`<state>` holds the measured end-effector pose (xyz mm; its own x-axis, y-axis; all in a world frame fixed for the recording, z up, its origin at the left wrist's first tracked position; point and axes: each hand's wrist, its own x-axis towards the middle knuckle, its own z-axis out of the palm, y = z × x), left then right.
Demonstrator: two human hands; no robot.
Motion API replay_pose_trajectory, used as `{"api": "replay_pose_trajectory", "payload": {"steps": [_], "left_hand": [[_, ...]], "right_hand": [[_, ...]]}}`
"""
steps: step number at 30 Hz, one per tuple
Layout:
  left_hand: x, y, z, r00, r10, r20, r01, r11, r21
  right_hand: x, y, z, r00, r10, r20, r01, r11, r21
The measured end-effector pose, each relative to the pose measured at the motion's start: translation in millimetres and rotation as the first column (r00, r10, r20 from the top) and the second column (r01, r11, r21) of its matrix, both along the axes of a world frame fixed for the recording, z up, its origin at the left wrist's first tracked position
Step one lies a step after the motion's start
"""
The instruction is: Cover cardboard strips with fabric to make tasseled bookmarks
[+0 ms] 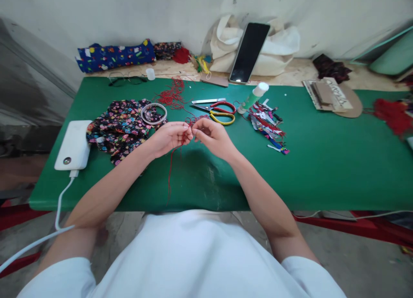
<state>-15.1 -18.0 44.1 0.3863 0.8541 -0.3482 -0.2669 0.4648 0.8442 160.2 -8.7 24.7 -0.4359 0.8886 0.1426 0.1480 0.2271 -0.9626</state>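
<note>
My left hand (172,137) and my right hand (211,136) meet fingertip to fingertip over the green tabletop (213,182). Both are closed in a pinch on thin red thread (170,173), whose loose end hangs below my left hand toward the table's front edge. How the thread runs between the fingers is too small to tell. Just beyond my right hand lie scissors (222,111) with one red and one yellow handle, beside a slim metal tool (208,101). A loose heap of red thread (172,93) spreads behind my left hand.
Floral cloth (121,128) with a tape roll (154,114) on it lies left, beside a cabled white power bank (73,145). A glue stick (253,98) stands right, near fabric scraps (267,126). A phone (249,53) leans on a cloth bag (277,53); cardboard pieces (350,104) lie far right.
</note>
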Motion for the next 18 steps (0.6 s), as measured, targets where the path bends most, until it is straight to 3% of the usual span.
{"api": "replay_pose_trajectory", "payload": {"steps": [3,8,18], "left_hand": [[0.3,0.0,0.2,1.000,0.001,0.004,-0.001,1.000,-0.007],[-0.1,0.3,-0.4,1.000,-0.006,0.031,0.005,1.000,0.023],[5.1,-2.8,2.2,0.995,0.007,-0.096,0.002,0.995,0.099]], "right_hand": [[0.5,0.0,-0.6,0.999,-0.009,0.037,0.007,0.997,0.071],[1.4,-1.7,2.1,0.986,-0.065,0.154,0.014,0.950,0.312],[3.8,-3.9,-0.5,0.920,-0.274,0.282,0.001,0.720,0.694]]}}
